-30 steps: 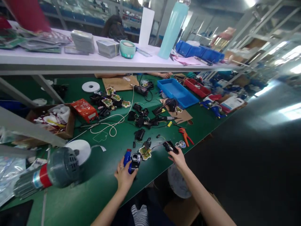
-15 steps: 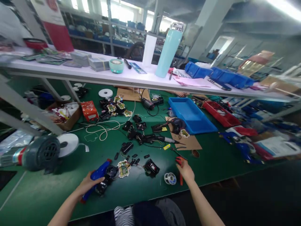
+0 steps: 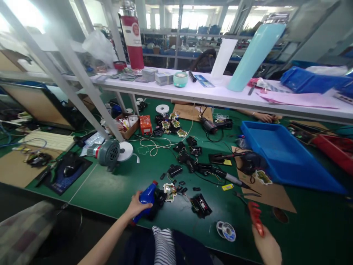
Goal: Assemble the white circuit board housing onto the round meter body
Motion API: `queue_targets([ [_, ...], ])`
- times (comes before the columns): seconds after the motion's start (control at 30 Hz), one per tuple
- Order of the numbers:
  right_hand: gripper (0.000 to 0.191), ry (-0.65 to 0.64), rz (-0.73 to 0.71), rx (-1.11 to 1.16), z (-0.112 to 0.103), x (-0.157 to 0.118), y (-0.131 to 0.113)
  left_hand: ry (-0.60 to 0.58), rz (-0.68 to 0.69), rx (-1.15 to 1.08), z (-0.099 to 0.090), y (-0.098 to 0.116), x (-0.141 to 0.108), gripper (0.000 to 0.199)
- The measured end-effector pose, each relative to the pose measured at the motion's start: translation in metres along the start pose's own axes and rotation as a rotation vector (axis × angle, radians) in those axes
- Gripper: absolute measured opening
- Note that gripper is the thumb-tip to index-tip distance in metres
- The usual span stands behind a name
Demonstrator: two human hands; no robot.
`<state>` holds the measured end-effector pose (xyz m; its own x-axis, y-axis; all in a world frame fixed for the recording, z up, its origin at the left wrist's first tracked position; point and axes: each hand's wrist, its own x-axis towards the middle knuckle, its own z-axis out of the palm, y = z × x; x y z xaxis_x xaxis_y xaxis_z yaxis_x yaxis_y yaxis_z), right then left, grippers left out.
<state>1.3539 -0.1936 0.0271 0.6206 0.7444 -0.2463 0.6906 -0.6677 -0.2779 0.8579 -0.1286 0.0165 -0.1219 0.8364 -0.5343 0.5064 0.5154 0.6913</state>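
Observation:
My left hand (image 3: 138, 205) is wrapped round a blue plastic part (image 3: 146, 198) with red ends, low on the green bench. Black parts lie against its right side, wired to a small circuit board (image 3: 169, 192). A black module (image 3: 202, 205) sits further right at the end of the wires. At the lower right, my right hand (image 3: 266, 241) is at red-handled pliers (image 3: 256, 217); blur hides how its fingers lie on the handles. The pliers' jaws point up and left. A solder wire spool (image 3: 226, 231) lies left of my right hand.
A large blue tray (image 3: 284, 147) stands at the right. The shelf (image 3: 165, 89) crosses above the bench, carrying bottles. A soldering iron (image 3: 234, 179) lies mid-bench; a green motor (image 3: 109, 152) stands left. Another person's hand (image 3: 264, 117) shows behind the shelf.
The view has swung left, bringing a monitor and keyboard into sight. My left hand still holds the blue part. The pliers have turned, with their handles now closer to upright in my right hand.

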Motion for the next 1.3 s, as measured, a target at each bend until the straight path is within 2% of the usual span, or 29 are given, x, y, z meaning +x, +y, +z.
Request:
queue_targets([
  [0.1,0.038,-0.032,-0.177,0.06,-0.003,-0.033,-0.049,0.024,0.114,0.035,0.013,0.0,-0.013,0.072],
  [0.13,0.038,-0.077,-0.286,0.09,0.0,-0.047,-0.07,0.038,0.144,0.05,0.017,0.001,-0.017,0.072],
  [0.17,0.041,-0.163,-0.489,0.101,0.004,-0.062,-0.091,0.056,0.167,0.067,0.021,0.003,-0.02,0.072],
  [0.27,0.035,-0.267,-0.733,0.096,0.019,-0.101,-0.145,0.118,0.198,0.109,0.03,0.008,-0.027,0.073],
  [0.33,0.032,-0.297,-0.833,0.094,0.027,-0.118,-0.167,0.157,0.207,0.126,0.033,0.012,-0.03,0.072],
  [0.4,0.035,-0.294,-0.88,0.097,0.036,-0.128,-0.176,0.185,0.228,0.133,0.032,0.014,-0.033,0.071],
  [0.6,0.04,-0.266,-0.854,0.011,0.061,-0.131,-0.168,0.211,0.282,0.077,0.025,0.022,-0.045,0.07],
  [0.77,0.04,-0.206,-0.704,0.02,0.051,-0.125,-0.149,0.2,0.206,-0.062,0.013,0.017,-0.042,0.072],
  [0.83,0.04,-0.172,-0.615,0.005,0.042,-0.111,-0.136,0.193,0.119,-0.136,0.008,0.009,-0.036,0.071],
  [0.97,0.038,-0.102,-0.378,-0.102,0.026,-0.067,-0.095,0.198,-0.075,-0.249,0.002,-0.011,-0.02,0.054],
  [1.1,0.031,-0.049,-0.193,-0.226,0.019,-0.028,-0.054,0.258,-0.186,-0.225,-0.006,-0.027,-0.003,0.057],
  [1.2,0.022,-0.026,-0.166,-0.262,0.02,-0.013,-0.042,0.312,-0.189,-0.112,-0.018,-0.03,0.008,0.062],
  [1.3,0.02,0.037,-0.259,-0.236,0.027,-0.011,-0.052,0.356,-0.1,0.013,-0.027,-0.024,0.01,0.064],
])
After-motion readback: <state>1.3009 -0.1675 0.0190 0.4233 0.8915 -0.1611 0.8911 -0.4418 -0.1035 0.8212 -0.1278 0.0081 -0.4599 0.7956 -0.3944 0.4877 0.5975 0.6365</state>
